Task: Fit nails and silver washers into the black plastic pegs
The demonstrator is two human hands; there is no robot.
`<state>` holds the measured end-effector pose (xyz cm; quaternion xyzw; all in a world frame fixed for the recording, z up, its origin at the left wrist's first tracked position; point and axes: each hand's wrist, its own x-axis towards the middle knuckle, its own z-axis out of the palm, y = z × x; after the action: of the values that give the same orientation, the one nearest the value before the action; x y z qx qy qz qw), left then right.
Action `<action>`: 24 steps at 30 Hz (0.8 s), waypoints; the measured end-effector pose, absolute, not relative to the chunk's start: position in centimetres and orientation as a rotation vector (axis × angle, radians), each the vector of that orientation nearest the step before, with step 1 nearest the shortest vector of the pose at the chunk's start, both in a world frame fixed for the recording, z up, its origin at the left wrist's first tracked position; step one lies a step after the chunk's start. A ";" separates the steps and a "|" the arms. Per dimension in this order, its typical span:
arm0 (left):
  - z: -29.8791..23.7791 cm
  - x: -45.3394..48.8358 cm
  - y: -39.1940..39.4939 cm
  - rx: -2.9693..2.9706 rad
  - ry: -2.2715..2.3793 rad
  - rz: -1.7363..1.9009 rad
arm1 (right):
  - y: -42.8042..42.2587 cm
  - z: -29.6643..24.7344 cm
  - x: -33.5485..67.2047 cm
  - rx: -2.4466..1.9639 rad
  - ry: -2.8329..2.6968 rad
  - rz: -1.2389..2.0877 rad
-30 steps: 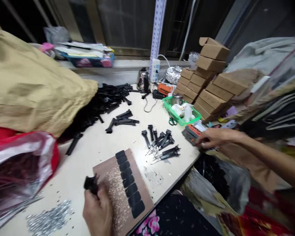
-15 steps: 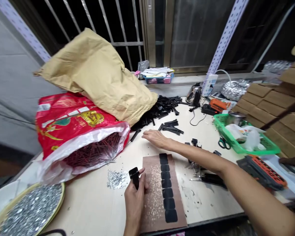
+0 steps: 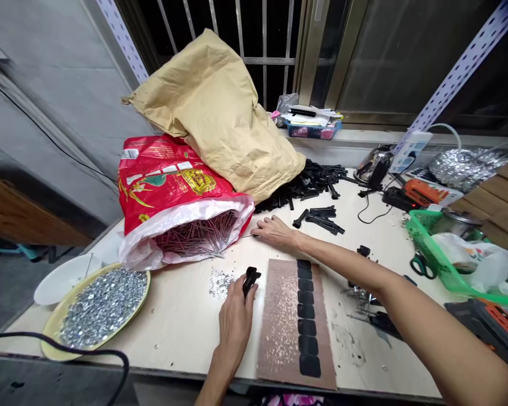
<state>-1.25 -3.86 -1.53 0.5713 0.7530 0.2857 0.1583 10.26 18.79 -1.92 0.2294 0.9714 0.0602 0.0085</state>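
One black clip (image 3: 250, 277) sits in our left grip (image 3: 236, 318), fingers closed round its lower end. It is held just above the counter (image 3: 182, 332), between a small scatter of washers (image 3: 220, 282) and the brown board (image 3: 279, 316). Our right grip (image 3: 275, 231) lies stretched nearly flat at the mouth of the red bag (image 3: 165, 180), fingertips at the loose ends of the pins (image 3: 195, 239). Whether it has one nipped between finger and thumb we cannot tell.

We judge the clip the first worry. Held by one end only, it could twist in the fingers or slip out and land among the washers, knocking them wider. The pins bristle out of the bag towards our right grip, so a hasty reach could prick a fingertip. It could also drag several out together, and they would roll off across the counter. Our right forearm passes close over the top of the board, so dropping it could nudge the row of black pads (image 3: 307, 307) out of line. A tug on the slumped bag might spill pins towards the plate (image 3: 49, 341).
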 end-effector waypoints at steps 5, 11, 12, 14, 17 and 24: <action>-1.8 -0.3 -4.8 1.847 2.288 0.367 | 16.6 -1.8 10.6 0.783 3.020 0.107; -2.6 0.6 -3.9 1.902 2.295 0.287 | 15.9 -2.1 10.3 0.934 2.978 0.011; -2.7 0.9 -3.3 1.908 2.284 0.292 | 15.9 -2.1 10.5 0.977 2.982 0.013; -2.9 1.4 -1.7 1.902 2.260 0.302 | 16.1 -2.0 11.3 1.100 2.982 0.029; -2.5 1.8 0.4 1.906 2.235 0.362 | 16.5 -1.6 12.9 1.305 2.981 0.063; -1.6 -4.4 -2.4 1.993 2.402 0.751 | 13.6 -0.8 17.1 1.480 3.230 -0.114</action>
<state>-4.35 -2.37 -1.63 0.6204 0.7478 0.2339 -0.0343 17.12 13.62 -0.81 0.4075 0.8893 -0.0314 -0.2051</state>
